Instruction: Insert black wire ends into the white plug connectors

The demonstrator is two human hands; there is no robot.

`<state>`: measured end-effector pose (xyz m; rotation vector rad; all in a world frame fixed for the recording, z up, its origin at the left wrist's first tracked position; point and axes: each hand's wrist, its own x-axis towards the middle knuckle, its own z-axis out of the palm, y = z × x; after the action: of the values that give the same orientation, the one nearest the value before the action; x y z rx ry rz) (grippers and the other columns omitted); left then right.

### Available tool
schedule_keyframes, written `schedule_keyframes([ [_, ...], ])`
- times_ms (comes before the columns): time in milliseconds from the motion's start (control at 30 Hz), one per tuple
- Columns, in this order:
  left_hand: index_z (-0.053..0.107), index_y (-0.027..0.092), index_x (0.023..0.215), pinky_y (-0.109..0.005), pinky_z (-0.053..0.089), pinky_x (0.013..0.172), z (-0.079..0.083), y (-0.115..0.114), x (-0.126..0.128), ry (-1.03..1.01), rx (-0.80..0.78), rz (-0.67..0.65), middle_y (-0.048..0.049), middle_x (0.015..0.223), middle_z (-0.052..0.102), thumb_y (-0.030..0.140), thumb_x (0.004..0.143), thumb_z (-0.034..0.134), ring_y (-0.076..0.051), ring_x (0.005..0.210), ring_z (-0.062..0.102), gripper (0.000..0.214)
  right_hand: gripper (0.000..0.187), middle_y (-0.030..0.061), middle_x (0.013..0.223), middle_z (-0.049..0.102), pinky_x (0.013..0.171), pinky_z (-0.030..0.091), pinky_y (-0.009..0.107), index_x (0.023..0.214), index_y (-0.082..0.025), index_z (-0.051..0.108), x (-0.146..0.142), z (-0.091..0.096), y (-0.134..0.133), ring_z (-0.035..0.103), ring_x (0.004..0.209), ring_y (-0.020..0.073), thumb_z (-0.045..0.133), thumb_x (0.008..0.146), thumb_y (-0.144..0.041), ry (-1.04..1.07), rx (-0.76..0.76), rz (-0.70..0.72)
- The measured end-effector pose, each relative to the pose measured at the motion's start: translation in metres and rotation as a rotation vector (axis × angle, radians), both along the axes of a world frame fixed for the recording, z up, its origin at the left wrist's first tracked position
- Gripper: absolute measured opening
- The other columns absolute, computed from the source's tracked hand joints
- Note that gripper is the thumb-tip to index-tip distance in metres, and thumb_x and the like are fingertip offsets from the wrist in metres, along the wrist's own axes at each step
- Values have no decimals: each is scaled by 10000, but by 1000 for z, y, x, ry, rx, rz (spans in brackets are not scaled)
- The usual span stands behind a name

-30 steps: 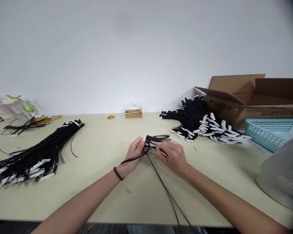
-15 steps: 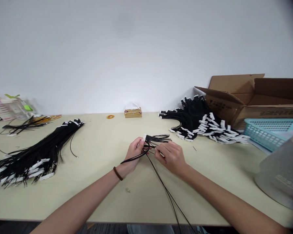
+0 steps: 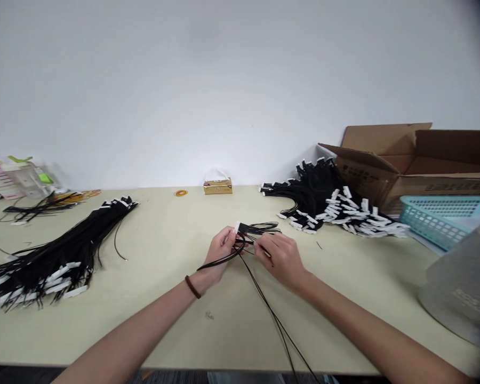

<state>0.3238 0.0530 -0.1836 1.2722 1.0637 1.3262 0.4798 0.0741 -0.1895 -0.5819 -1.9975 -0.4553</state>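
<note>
My left hand is closed around a small bunch of black cables with a white connector at its end, held just above the beige table. My right hand is closed in a pinch on the same bunch, just to the right of the left hand. Long black strands trail from the bunch toward me and off the table's near edge. A brown band sits on my left wrist.
A long pile of black cables lies at the left, another pile with white connectors at the back right. An open cardboard box, a blue basket and a grey cone-shaped object stand at the right. A small gold box sits by the wall.
My right hand has shifted slightly left toward the left hand along the bunch. The rest of the table looks the same.
</note>
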Motion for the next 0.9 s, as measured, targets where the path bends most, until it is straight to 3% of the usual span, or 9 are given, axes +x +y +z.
schedule_keyframes([
  [367,443,156,716,-214,371,580,3,-2,0,-16,-15,-64,26,678,437,520,745,505,-81,608,435,370,204,-14,604,495,559,273,227,724,-162,517,2,0,3,415,548,95,422,904,-183,-35,-30,-80],
  [567,415,167,703,-218,379,604,6,-6,1,-18,-61,-165,15,721,474,511,762,485,-95,643,476,356,221,-15,606,488,554,255,233,699,-167,514,3,4,1,408,563,98,431,903,-184,-67,10,-74],
  [900,395,170,673,-202,348,562,9,-8,2,49,12,-159,24,692,420,506,771,470,-78,596,378,358,225,-7,619,467,553,232,237,710,-169,494,8,7,2,373,575,112,373,893,-119,-122,3,-63],
])
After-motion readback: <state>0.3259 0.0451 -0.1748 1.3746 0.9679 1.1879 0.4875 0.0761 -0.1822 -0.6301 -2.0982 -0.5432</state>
